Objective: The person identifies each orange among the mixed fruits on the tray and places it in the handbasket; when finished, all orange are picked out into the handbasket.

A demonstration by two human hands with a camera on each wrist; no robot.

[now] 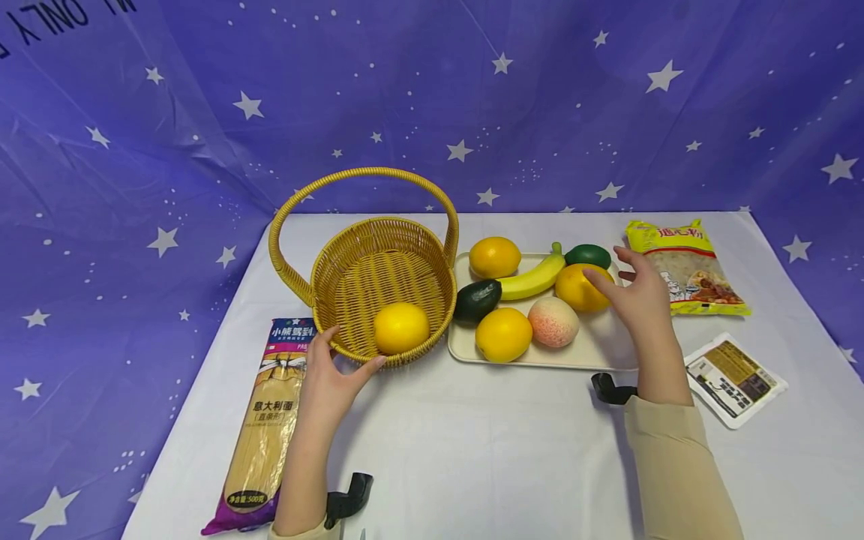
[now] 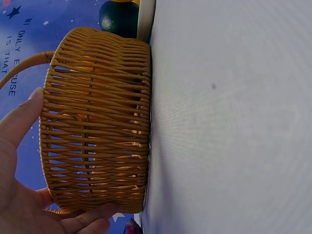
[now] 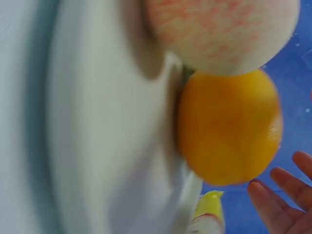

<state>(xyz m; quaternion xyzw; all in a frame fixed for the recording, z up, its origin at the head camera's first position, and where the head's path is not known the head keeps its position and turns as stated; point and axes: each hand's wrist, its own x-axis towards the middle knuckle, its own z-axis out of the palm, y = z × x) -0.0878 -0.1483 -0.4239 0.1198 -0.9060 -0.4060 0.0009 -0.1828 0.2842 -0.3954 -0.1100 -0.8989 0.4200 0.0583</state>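
Note:
My left hand (image 1: 331, 386) holds the near left side of a round wicker basket (image 1: 324, 262), thumb at the rim and fingers against the side in the left wrist view. Inside the basket sits a yellow-orange fruit (image 1: 401, 328), and its tall handle arches over the back. On the right, my right hand (image 1: 644, 296) is spread at an orange fruit (image 1: 582, 289) on a cream tray (image 1: 540, 366). The right wrist view shows fingertips (image 3: 261, 192) close beside that fruit (image 3: 229, 126), not wrapped around it. A pinkish peach (image 1: 553, 322) lies next to it.
Also on the tray are a banana (image 1: 533, 281), a dark green avocado (image 1: 477, 301), another green fruit (image 1: 587, 256) and two yellow-orange fruits (image 1: 503, 335). A spaghetti pack (image 1: 266, 420) lies left, partly under my left forearm. A yellow pasta bag (image 1: 695, 274) and white packet (image 1: 734, 379) lie right.

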